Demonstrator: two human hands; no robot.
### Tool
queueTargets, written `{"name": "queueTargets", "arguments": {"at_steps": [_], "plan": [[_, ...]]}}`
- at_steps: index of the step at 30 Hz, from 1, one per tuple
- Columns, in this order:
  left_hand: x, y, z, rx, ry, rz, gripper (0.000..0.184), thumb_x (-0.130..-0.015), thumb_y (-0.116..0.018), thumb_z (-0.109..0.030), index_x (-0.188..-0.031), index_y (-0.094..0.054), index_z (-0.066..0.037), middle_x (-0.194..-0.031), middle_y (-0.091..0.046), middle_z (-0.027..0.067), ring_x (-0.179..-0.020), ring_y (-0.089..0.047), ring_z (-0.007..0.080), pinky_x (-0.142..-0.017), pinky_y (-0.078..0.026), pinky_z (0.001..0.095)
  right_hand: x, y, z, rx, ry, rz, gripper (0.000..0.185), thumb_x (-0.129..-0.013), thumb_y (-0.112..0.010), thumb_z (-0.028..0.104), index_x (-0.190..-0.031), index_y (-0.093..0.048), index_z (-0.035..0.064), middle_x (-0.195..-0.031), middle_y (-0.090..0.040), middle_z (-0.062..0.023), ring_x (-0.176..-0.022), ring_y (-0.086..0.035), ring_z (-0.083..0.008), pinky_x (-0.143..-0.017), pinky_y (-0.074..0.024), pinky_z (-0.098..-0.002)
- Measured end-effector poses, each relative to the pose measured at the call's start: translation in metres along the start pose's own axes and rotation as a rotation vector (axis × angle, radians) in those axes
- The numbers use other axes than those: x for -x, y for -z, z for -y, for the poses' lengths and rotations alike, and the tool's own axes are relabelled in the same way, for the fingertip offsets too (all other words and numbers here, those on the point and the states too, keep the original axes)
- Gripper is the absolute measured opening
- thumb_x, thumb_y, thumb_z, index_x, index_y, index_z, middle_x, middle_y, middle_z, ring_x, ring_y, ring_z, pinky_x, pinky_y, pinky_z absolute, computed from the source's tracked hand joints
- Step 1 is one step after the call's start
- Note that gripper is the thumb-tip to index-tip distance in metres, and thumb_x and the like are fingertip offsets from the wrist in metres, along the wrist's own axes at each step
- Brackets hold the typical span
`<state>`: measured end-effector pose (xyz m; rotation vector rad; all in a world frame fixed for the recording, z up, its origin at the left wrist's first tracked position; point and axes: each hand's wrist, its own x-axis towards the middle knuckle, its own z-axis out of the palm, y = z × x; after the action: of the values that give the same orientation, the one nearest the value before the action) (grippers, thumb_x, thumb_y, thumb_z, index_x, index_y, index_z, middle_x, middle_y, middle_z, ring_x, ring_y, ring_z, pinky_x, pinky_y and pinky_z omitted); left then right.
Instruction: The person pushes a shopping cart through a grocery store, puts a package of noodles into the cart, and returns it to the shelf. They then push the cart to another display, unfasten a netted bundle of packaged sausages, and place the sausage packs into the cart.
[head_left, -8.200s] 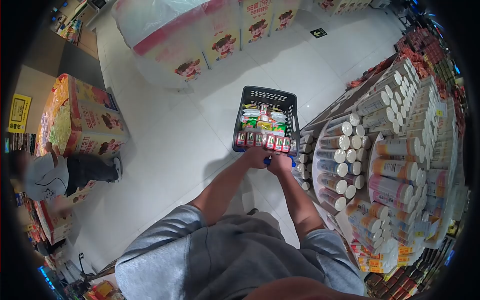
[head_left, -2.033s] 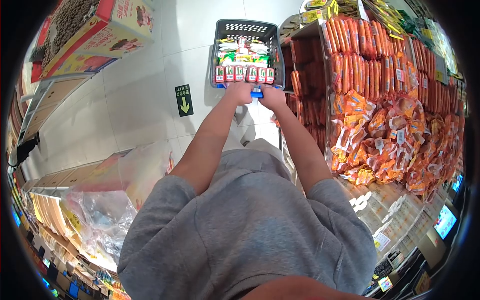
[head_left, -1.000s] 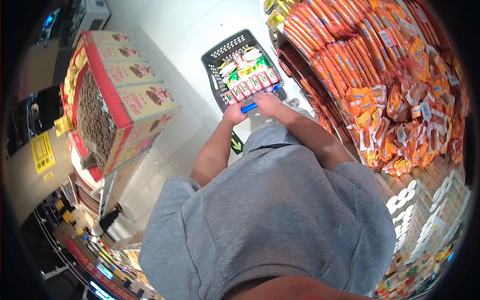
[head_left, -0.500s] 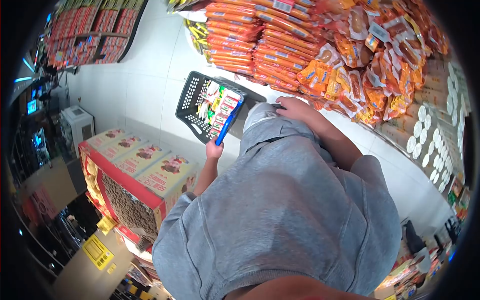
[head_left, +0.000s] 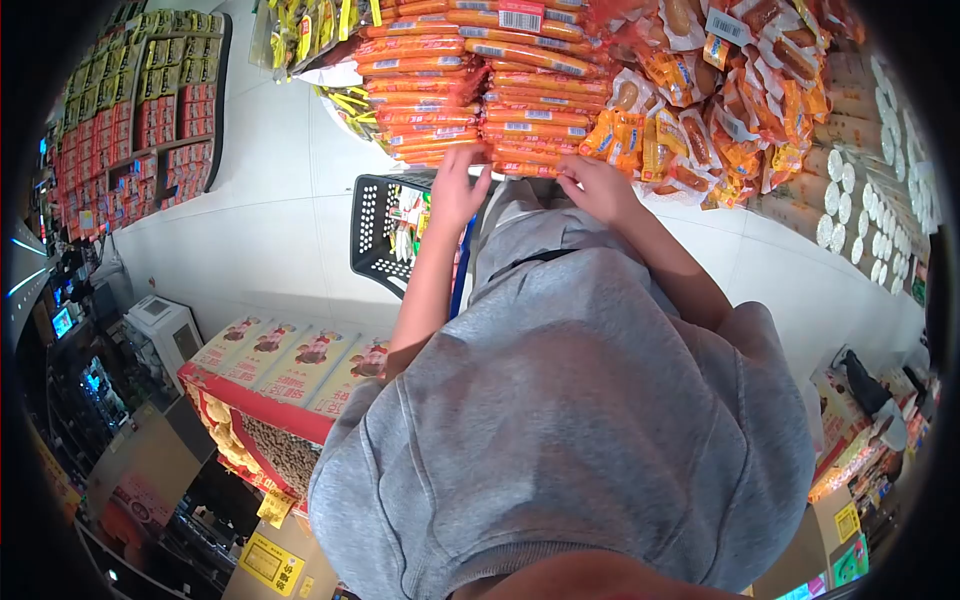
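My left hand [head_left: 460, 185] is at the near edge of the stacked orange sausage packs [head_left: 430, 90], its thumb apart from its fingers and nothing visible in it. My right hand [head_left: 597, 187] is to its right, near the same edge, fingers curved and apart, with nothing seen in it. Whether either touches the packs is unclear. Below my left forearm stands the black basket [head_left: 372, 225] with small packets [head_left: 405, 220] inside; the arm covers part of it. Its blue handle [head_left: 462, 265] is free of both hands.
Loose orange packets [head_left: 700, 130] lie right of the stacks, with white-capped containers [head_left: 845, 205] beyond. A red and green rack [head_left: 150, 120] stands at upper left. A carton display [head_left: 300, 365] is at lower left, near a white appliance [head_left: 165, 325]. A person [head_left: 875, 395] is at far right.
My left hand has let go of the basket handle and moved up to the sausage packs. My right hand has stayed near their edge. The view has turned towards the shelf.
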<state>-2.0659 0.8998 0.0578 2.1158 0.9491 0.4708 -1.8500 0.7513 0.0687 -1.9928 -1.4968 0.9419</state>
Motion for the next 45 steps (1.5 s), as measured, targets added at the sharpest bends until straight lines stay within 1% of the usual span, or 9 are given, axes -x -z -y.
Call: {"name": "queueTargets", "arguments": {"at_steps": [5, 12, 23, 27, 31, 35, 36, 40, 45], "plan": [[-0.045, -0.014, -0.04, -0.112, -0.174, 0.072, 0.056, -0.074, -0.071, -0.012, -0.126, -0.051, -0.007, -0.125, -0.049, 0.0156, -0.11, -0.052, 0.0341, -0.091, -0.047, 0.0413, -0.041, 0.018, 0.048, 0.272, -0.077, 0.068, 0.023, -0.087, -0.056, 0.026, -0.101, -0.056, 0.0081, -0.093, -0.063, -0.0121, -0.09, -0.064, -0.0321, -0.075, -0.0511, -0.0449], [-0.027, -0.04, -0.026, -0.465, -0.27, 0.219, 0.095, -0.07, -0.074, -0.025, -0.15, -0.024, -0.011, -0.151, -0.023, 0.0191, -0.129, -0.036, 0.0373, -0.101, -0.036, 0.0546, -0.041, -0.028, 0.024, 0.096, 0.049, -0.14, 0.04, -0.076, -0.069, 0.022, -0.109, -0.055, 0.0038, -0.109, -0.054, -0.0151, -0.102, -0.059, -0.033, -0.079, -0.0516, -0.0431], [-0.029, -0.061, -0.033, -0.878, -0.215, 0.358, 0.067, -0.091, -0.045, -0.023, -0.149, -0.019, -0.001, -0.153, -0.018, 0.0239, -0.131, -0.034, 0.0387, -0.1, -0.034, 0.0593, 0.005, 0.023, 0.031, 0.185, -0.287, -0.04, 0.036, -0.087, -0.062, 0.025, -0.119, -0.054, 0.0104, -0.111, -0.06, -0.0122, -0.098, -0.062, -0.032, -0.079, -0.0518, -0.0423], [-0.026, -0.068, -0.03, -0.955, -0.268, 0.253, 0.082, -0.083, -0.059, -0.04, -0.146, -0.026, 0.002, -0.149, -0.025, 0.0277, -0.126, -0.037, 0.0401, -0.097, -0.037, 0.0565, 0.011, 0.036, 0.031, 0.109, -0.246, -0.171, 0.043, -0.085, -0.061, 0.019, -0.124, -0.049, 0.0065, -0.117, -0.054, -0.0162, -0.106, -0.057, -0.0349, -0.086, -0.0493, -0.0438], [-0.035, -0.04, -0.062, -0.709, -0.202, 0.347, 0.088, -0.079, -0.066, -0.033, -0.147, -0.022, 0.002, -0.148, -0.025, 0.0277, -0.125, -0.039, 0.0425, -0.1, -0.037, 0.0537, -0.002, 0.045, 0.028, 0.075, -0.08, -0.368, 0.057, -0.085, -0.062, 0.019, -0.135, -0.039, 0.0043, -0.127, -0.045, -0.0211, -0.116, -0.049, -0.0388, -0.094, -0.0458, -0.0431], [-0.068, -0.005, -0.081, -0.28, -0.086, 0.368, 0.055, -0.076, -0.071, -0.017, -0.126, -0.053, -0.004, -0.126, -0.054, 0.0155, -0.115, -0.052, 0.0314, -0.096, -0.041, 0.0444, -0.015, 0.054, 0.031, 0.096, -0.041, -0.31, 0.063, -0.086, -0.064, 0.021, -0.139, -0.035, 0.003, -0.133, -0.041, -0.0222, -0.121, -0.045, -0.0405, -0.099, -0.042, -0.0427], [-0.076, 0.002, -0.092, -0.212, -0.164, 0.113, 0.041, -0.074, -0.072, -0.011, -0.113, -0.061, -0.006, -0.113, -0.06, 0.0107, -0.107, -0.056, 0.029, -0.093, -0.042, 0.0419, -0.017, 0.055, 0.029, 0.075, -0.022, -0.296, 0.064, -0.085, -0.064, 0.02, -0.14, -0.035, 0.003, -0.133, -0.04, -0.0223, -0.121, -0.046, -0.0403, -0.099, -0.0423, -0.043], [-0.144, 0.038, -0.122, -0.38, -0.527, -0.253, 0.058, -0.068, -0.08, -0.012, -0.121, -0.056, -0.006, -0.12, -0.057, 0.0139, -0.112, -0.055, 0.0317, -0.092, -0.045, 0.0412, -0.015, 0.046, 0.019, -0.053, 0.026, -0.243, 0.068, -0.084, -0.064, 0.02, -0.141, -0.032, 0.0022, -0.137, -0.038, -0.0222, -0.122, -0.045, -0.04, -0.1, -0.0418, -0.043], [-0.197, 0.041, -0.143, -0.514, -0.525, -0.019, 0.082, -0.064, -0.084, -0.018, -0.136, -0.044, -0.014, -0.134, -0.048, 0.0102, -0.127, -0.043, 0.0283, -0.103, -0.034, 0.0459, -0.008, 0.044, 0.009, -0.038, 0.09, -0.248, 0.068, -0.085, -0.063, 0.022, -0.142, -0.031, 0.0038, -0.14, -0.037, -0.0232, -0.121, -0.047, -0.0418, -0.1, -0.0417, -0.0443]]}}
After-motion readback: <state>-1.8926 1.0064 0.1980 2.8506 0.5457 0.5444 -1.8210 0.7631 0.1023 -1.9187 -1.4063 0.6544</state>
